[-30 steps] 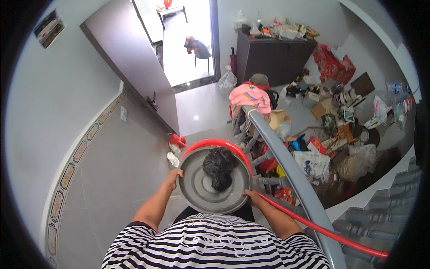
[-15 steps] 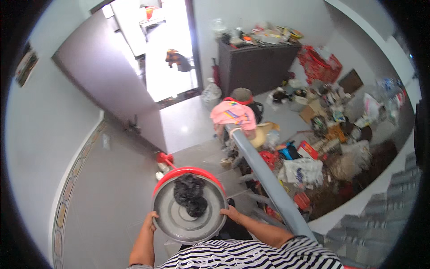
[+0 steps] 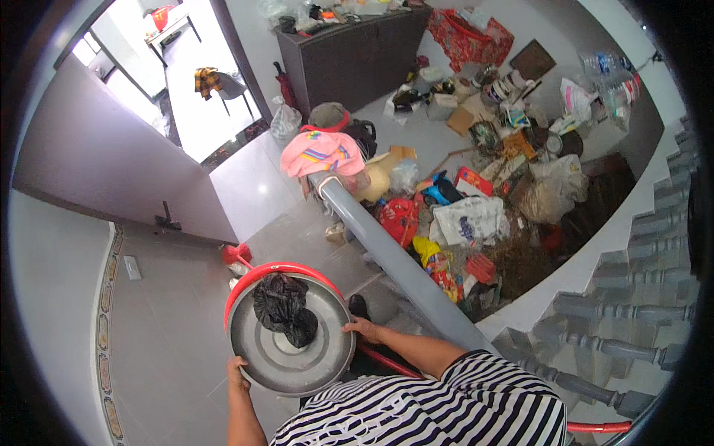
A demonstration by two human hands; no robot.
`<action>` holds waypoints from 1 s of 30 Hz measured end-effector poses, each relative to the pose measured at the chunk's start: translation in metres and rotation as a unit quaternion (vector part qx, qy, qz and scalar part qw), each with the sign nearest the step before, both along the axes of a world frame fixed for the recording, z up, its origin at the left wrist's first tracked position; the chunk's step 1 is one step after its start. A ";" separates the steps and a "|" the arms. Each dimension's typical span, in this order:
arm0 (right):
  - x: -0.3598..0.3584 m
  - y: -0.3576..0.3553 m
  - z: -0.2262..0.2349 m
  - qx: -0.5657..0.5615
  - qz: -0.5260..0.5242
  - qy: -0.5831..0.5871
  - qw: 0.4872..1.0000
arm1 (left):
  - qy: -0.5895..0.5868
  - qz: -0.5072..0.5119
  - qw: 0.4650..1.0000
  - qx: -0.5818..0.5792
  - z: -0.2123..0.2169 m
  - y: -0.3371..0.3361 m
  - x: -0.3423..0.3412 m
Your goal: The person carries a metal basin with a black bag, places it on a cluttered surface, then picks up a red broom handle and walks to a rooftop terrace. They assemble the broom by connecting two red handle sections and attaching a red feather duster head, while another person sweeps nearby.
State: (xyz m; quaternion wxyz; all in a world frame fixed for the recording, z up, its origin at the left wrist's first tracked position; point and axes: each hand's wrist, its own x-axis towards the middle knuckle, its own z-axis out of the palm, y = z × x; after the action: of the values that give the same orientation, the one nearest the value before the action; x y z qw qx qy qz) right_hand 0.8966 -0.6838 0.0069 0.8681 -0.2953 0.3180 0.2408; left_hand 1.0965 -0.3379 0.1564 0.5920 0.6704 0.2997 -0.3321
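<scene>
The lid (image 3: 294,349) is dull silver-grey, ringed at its far edge by a red rim (image 3: 277,272); the bag (image 3: 282,308) on it is glossy black. The shirt (image 3: 439,405) is striped black and white. The handrail (image 3: 394,256) is plain grey, and the cloth (image 3: 321,152) draped over its end is pink with yellow and blue stripes. The door (image 3: 104,167) is dark mauve-brown, the cabinet (image 3: 357,56) near black. The floor (image 3: 171,357) is grey tile, edged along the wall by a border (image 3: 104,372) of ochre ovals. A red patterned bag (image 3: 468,37) sits by the far wall
</scene>
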 end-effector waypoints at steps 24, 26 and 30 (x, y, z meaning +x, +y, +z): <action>0.067 -0.068 0.184 -0.294 0.008 -0.147 0.945 | -0.087 0.125 0.988 0.027 0.086 -0.024 -0.051; 0.076 -0.059 0.171 -0.345 0.045 -0.139 0.927 | -0.095 0.134 0.986 0.010 0.080 -0.018 -0.057; 0.078 -0.048 0.172 -0.393 0.082 -0.093 0.911 | -0.087 0.114 0.988 0.049 0.093 -0.011 -0.048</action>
State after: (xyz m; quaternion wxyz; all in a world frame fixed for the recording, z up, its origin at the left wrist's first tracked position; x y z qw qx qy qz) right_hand 0.9744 -0.7314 0.1786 0.6847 -0.6586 0.2799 0.1381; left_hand 1.0489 -0.3489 0.2490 0.6162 0.6865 0.3376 -0.1873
